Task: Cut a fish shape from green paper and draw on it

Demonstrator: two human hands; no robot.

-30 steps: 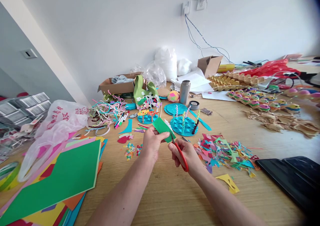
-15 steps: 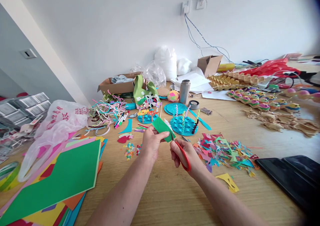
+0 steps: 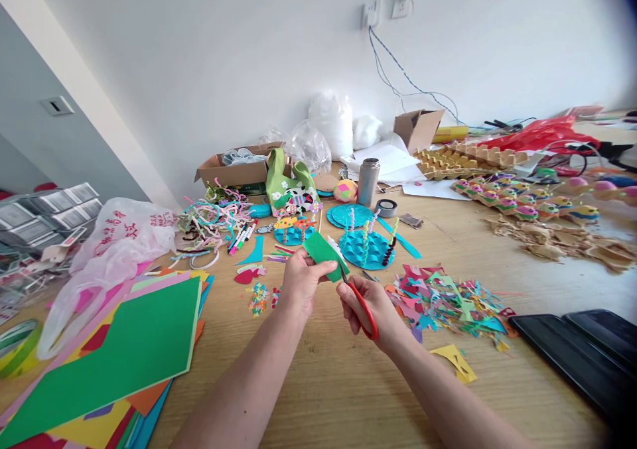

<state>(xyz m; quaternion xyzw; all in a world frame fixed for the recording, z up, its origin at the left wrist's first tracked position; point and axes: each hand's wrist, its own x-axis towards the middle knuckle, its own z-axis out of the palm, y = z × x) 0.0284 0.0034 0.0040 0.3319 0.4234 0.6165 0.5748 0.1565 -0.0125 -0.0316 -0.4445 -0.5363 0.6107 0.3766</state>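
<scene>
Between the thumb and fingers of my left hand is a small piece of green paper, held up above the table. My right hand is closed round the red handles of a pair of scissors. The blades meet the paper's lower right corner; how far they are parted is too small to tell. Just beyond my hands stands a blue bumpy disc with pipe-cleaner stalks. A smaller blue disc with orange and yellow paper fish is left of it.
Coloured paper sheets are stacked at the left. Paper scraps lie right of my hands, near two dark phones. Behind are a steel flask, a tape roll, pipe cleaners and painted egg-carton pieces.
Hardly anything differs. My right hand and the scissors have shifted very slightly left, while the green paper stays in place.
</scene>
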